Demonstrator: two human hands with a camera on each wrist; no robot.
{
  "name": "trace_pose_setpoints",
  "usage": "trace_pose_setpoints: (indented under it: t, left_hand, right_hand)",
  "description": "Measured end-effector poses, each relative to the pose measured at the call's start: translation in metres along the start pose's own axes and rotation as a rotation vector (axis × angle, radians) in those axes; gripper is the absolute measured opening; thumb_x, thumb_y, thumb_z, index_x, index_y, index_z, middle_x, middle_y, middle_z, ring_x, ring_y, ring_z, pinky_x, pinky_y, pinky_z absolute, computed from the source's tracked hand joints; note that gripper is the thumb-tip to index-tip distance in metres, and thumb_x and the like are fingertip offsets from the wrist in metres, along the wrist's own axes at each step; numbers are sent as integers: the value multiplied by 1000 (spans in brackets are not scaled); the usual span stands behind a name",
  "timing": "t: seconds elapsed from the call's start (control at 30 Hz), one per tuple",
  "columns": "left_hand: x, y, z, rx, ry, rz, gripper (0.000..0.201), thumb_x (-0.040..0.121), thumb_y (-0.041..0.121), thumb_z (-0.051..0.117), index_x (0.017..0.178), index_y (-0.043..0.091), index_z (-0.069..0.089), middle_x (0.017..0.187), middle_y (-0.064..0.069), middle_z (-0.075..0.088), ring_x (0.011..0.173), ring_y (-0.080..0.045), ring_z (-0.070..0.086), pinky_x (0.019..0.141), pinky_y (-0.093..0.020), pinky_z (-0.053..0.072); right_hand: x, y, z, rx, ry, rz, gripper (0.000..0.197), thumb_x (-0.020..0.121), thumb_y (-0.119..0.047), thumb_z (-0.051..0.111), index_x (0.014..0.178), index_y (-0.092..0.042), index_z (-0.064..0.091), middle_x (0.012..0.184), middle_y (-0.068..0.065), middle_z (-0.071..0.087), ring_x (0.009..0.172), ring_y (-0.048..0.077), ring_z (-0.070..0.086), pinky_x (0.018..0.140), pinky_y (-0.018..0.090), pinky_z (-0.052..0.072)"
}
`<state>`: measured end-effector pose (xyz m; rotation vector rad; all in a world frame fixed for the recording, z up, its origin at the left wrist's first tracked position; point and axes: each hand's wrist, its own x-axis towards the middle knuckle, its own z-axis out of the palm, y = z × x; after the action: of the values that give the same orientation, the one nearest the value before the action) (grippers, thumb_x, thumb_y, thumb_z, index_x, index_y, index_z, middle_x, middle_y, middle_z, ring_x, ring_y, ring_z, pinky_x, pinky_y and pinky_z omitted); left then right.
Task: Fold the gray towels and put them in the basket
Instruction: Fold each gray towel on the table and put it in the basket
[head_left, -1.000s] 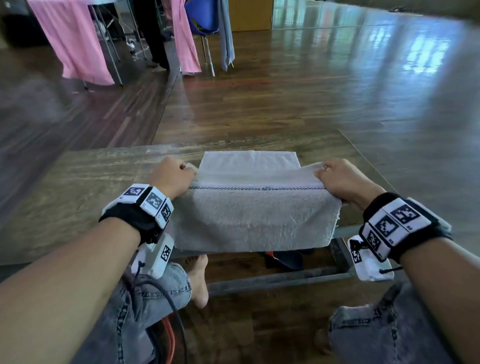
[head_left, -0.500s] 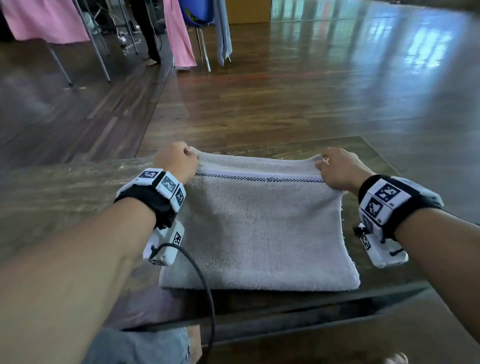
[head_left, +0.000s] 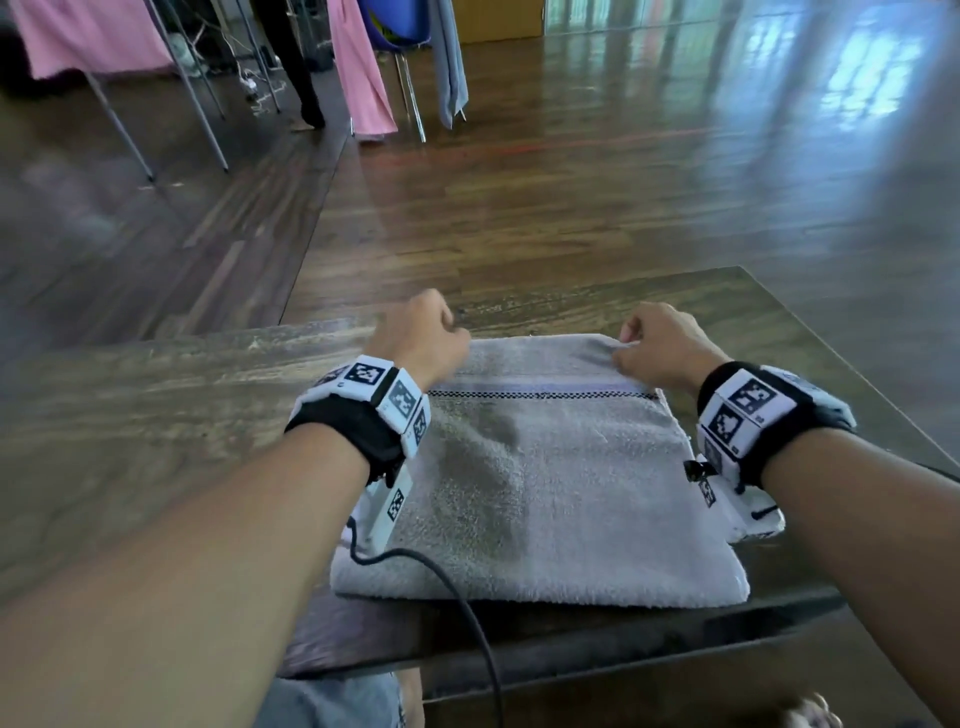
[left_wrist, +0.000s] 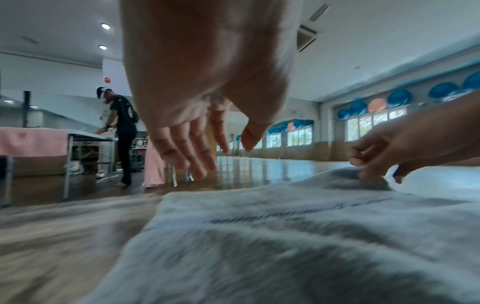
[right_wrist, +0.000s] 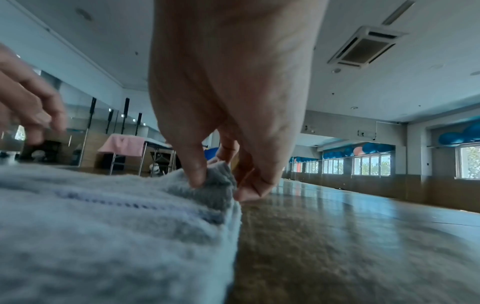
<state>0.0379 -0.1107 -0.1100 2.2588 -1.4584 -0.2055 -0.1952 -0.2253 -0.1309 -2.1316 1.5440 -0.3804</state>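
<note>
A gray towel (head_left: 545, 483) with a dark checked stripe lies folded flat on the wooden table (head_left: 156, 415). My left hand (head_left: 431, 332) hovers over the towel's far left corner; in the left wrist view its fingers (left_wrist: 197, 152) hang straight and hold nothing. My right hand (head_left: 660, 343) pinches the far right corner of the towel (right_wrist: 215, 185) between thumb and fingertips, lifting it slightly. No basket is in view.
The table's near edge (head_left: 571, 654) runs just below the towel and its right edge (head_left: 831, 353) lies close to my right wrist. Beyond is wooden floor, with pink cloths (head_left: 358, 67) on racks and another person (left_wrist: 122, 127) at a far table.
The upper layer has been carried forward and laid down, so the towel now lies folded in half. My left hand has let go of its corner and opened; the right still pinches its corner.
</note>
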Motion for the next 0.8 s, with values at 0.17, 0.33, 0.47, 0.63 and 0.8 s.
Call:
trace_pose_setpoints:
  t: [0.17, 0.33, 0.47, 0.63, 0.8]
  left_hand:
    - [-27, 54, -6, -156, -180, 413, 27, 91, 25, 67, 116, 20, 60, 112, -7, 60, 86, -15, 61, 65, -24, 50]
    - [-54, 90, -13, -252, -50, 460, 32, 85, 44, 73, 104, 23, 61, 103, -1, 63, 92, -16, 63, 86, -45, 53]
    - [-65, 94, -25, -307, 24, 496, 26, 87, 51, 68, 98, 27, 65, 94, 5, 63, 85, -12, 61, 87, -47, 51]
    - [-69, 91, -33, -393, 76, 484, 27, 81, 42, 79, 85, 18, 70, 78, 5, 69, 74, -12, 65, 71, -35, 55]
    - [-63, 91, -32, -349, -40, 490, 27, 75, 42, 84, 82, 18, 73, 77, 7, 70, 72, -13, 67, 63, -21, 52]
  right_hand:
    - [-41, -25, -17, 255, 203, -210, 11, 84, -17, 73, 82, -21, 62, 71, -4, 65, 59, 7, 55, 43, 8, 35]
    - [-86, -37, -31, 535, 270, -241, 11, 86, -23, 78, 87, -20, 68, 72, 1, 72, 61, 10, 65, 55, 25, 53]
    - [-107, -35, -37, 750, 135, -193, 4, 91, -21, 74, 93, -19, 76, 78, 5, 76, 74, 25, 72, 80, 45, 62]
    - [-112, -37, -39, 917, 83, -186, 20, 98, -12, 63, 87, -15, 80, 84, 9, 77, 76, 19, 71, 75, 33, 59]
    - [-105, -31, -41, 742, 145, -157, 38, 96, -14, 67, 68, -36, 79, 65, -4, 73, 63, 14, 65, 68, 34, 63]
